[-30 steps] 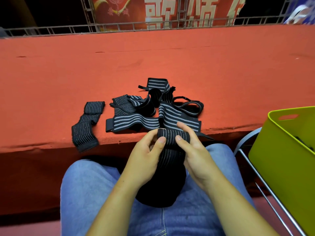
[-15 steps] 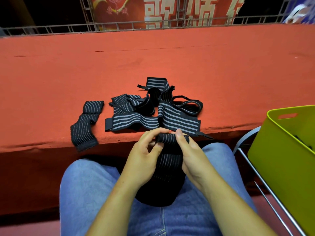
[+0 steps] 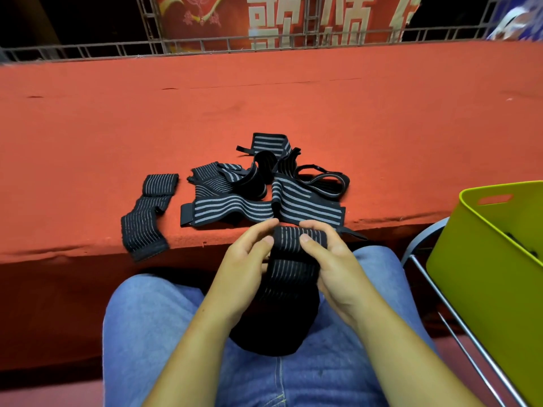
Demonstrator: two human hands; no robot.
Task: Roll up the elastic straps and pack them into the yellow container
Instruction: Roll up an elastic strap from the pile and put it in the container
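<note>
A black elastic strap with thin grey stripes [image 3: 291, 268] hangs over my lap, its top end turned into a small roll. My left hand [image 3: 244, 268] holds the roll's left side with thumb and curled fingers. My right hand [image 3: 332, 259] pinches the roll's right side, thumb on its front. A pile of similar striped straps [image 3: 258, 192] lies on the red table just beyond my hands. One more strap [image 3: 147, 215] lies apart at the left, drooping over the table's edge. The yellow container [image 3: 482, 259] stands at the right, with something dark inside.
The red felt-covered table [image 3: 293, 107] stretches wide ahead. A metal railing [image 3: 235, 44] with a red banner runs behind it. The container rests on a metal-framed chair [image 3: 435, 277] to my right. My jeans-clad legs [image 3: 158, 333] fill the lower view.
Both hands have turned the strap's top end further over, so the roll is thicker. The hands stayed in about the same place above my lap.
</note>
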